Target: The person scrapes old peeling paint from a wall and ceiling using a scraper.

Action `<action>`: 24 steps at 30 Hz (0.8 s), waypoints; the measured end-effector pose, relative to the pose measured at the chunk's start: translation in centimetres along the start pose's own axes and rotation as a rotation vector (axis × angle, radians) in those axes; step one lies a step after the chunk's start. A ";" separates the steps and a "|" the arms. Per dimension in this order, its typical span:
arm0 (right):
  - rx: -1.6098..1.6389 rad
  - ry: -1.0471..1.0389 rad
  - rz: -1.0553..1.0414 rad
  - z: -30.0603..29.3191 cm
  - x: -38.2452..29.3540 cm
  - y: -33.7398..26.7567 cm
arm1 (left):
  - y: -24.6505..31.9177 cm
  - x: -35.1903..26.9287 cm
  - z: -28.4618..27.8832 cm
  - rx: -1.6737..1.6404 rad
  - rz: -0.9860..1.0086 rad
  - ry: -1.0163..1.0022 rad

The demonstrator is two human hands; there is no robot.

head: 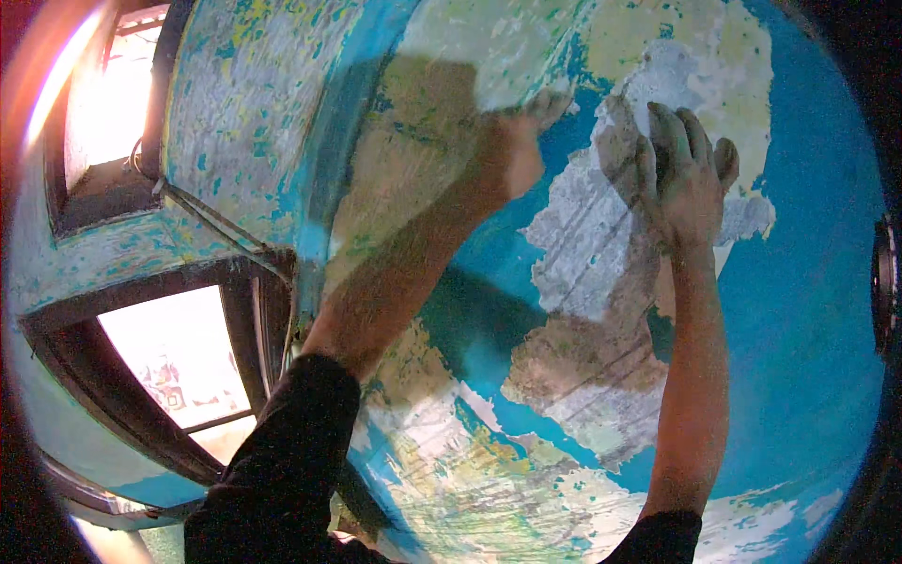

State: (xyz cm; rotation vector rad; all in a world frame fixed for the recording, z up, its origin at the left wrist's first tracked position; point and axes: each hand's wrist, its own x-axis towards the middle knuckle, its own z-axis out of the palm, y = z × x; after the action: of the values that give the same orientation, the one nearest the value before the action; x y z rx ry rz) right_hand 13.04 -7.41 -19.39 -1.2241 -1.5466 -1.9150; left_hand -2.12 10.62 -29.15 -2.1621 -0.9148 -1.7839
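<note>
A wall with peeling blue paint (810, 211) fills most of the view, with pale, rough patches where the paint is gone. My left hand (525, 137) is at the upper middle with its fingers curled against the wall, by the ragged edge of a pale patch; whether it holds a small thing is hidden. To its right, my right hand (687, 173) reaches up over a grey-white bare patch (581, 240), its fingers apart and nothing visible in them. Shadows of my arms and hands fall on the wall.
At the left are a dark-framed window opening (176, 345) and a second, bright opening (123, 92) above it. A thin cable or cord (218, 229) runs along the wall between them. A round dark object (883, 285) shows at the right rim.
</note>
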 end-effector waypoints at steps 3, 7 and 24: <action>0.025 0.084 -0.035 0.5 0.1 0.4 | -0.1 0.7 -0.6 -0.188 0.052 0.157; 0.064 0.101 -0.023 0.4 0.1 0.1 | 0.6 5.3 -4.1 0.158 0.311 0.074; 0.072 0.011 0.019 0.0 0.0 0.5 | -2.2 4.8 -1.0 -0.108 0.405 0.251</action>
State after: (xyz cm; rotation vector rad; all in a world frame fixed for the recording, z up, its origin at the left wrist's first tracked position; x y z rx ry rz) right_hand 13.41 -7.52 -19.16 -1.1916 -1.5788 -1.8347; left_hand -3.76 13.50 -24.91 -1.9434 -0.3031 -1.8656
